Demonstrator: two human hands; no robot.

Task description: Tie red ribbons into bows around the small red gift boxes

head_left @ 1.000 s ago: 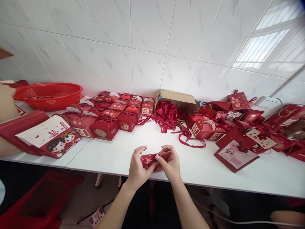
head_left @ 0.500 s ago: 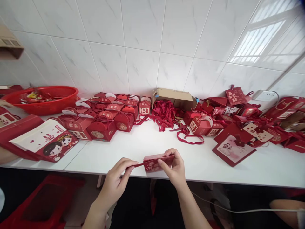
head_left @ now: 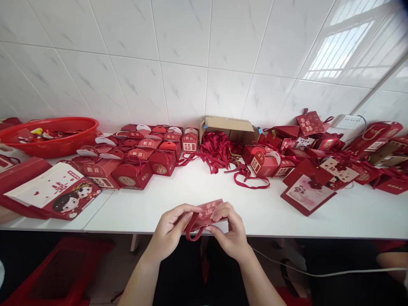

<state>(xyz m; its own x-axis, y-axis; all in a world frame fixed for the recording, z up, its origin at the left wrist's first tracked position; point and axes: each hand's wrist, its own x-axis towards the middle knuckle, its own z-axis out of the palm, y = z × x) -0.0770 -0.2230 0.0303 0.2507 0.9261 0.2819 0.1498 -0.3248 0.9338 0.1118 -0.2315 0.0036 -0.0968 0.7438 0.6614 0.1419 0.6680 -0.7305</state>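
Observation:
A small red box (head_left: pixel 208 210) with pale lettering is held between both hands at the table's front edge. My left hand (head_left: pixel 174 227) pinches its left end, where a red ribbon loop (head_left: pixel 195 233) hangs down. My right hand (head_left: pixel 230 229) grips the right end, with fingers on top and the thumb at the near lower edge. Beyond the hands, a heap of red ribbons (head_left: pixel 216 148) spills from an open cardboard box (head_left: pixel 228 123).
Rows of red gift boxes (head_left: pixel 132 172) and a red basin (head_left: pixel 60 144) of small packets stand at the left. Larger bags (head_left: pixel 52 189) lie nearer. More boxes, cards (head_left: pixel 307 193) and a power strip (head_left: pixel 347 122) are at the right. A person's arm shows at the far left.
The red box has turned so its lettered face points up. My left hand has moved in to its left end, and the ribbon, earlier stretched sideways, now forms a hanging loop.

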